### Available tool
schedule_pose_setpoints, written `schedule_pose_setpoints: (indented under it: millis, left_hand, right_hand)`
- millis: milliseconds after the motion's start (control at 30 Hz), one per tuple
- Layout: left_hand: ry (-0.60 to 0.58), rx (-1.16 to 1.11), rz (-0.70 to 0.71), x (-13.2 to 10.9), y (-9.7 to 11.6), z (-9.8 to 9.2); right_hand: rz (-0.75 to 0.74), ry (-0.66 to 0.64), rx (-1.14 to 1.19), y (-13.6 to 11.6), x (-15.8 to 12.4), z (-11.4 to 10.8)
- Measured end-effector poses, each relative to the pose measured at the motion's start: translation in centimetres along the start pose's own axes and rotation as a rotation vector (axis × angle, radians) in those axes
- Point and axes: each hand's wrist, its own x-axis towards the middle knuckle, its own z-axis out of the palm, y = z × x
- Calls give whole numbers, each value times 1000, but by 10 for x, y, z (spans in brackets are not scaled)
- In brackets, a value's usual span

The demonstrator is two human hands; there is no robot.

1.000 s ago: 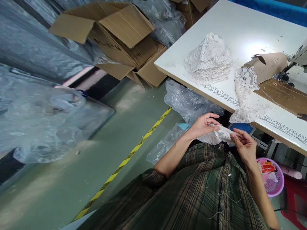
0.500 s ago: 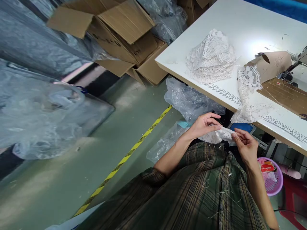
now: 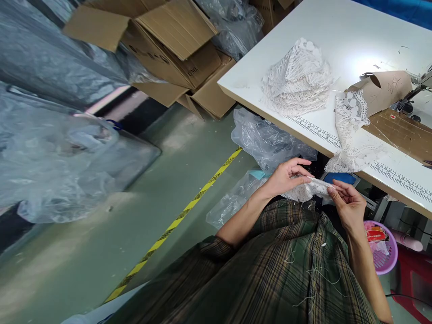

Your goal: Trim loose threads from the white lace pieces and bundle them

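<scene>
A strip of white lace [image 3: 317,185] is stretched between my hands, just above my lap and in front of the table edge. My left hand [image 3: 286,179] pinches its left end between thumb and fingers, the other fingers loosely bent. At the right end, my right hand [image 3: 348,201] grips the strip between thumb and fingertips. Part of the lace hangs in folds below my left fingers. Another lace piece [image 3: 351,117] lies on the table and reaches over its near edge. Further back sits a pile of white lace pieces [image 3: 299,81].
The white table [image 3: 249,72] carries a printed ruler along its near edge, brown cardboard [image 3: 384,92] and part of a sewing machine [image 3: 423,83]. Below right stands a purple basket [image 3: 388,261]. An open carton [image 3: 172,58] and plastic bags [image 3: 60,157] are on the left.
My right hand has shifted slightly to the right, and the lace between my hands looks straighter. My left hand keeps its hold with hardly any movement.
</scene>
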Motion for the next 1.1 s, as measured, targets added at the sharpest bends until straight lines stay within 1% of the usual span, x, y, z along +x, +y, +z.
schedule_pose_setpoints:
  millis: [300,533,800,1000,1100]
  left_hand:
    - [16,14,15,-1,3,2]
    - [39,93,44,-1,-1,2]
    - [67,223,103,0,-9,2]
    - [77,285,145,2,-11,2]
    - [71,302,190,3,-11,3]
  right_hand:
    - [-3,8,12,2,-1,1]
    - [-15,7,-31,6,2,-1]
    - [54,33,17,8,2,1]
    - [65,35,28,10,3,3]
    - [73,35,49,10,5,3]
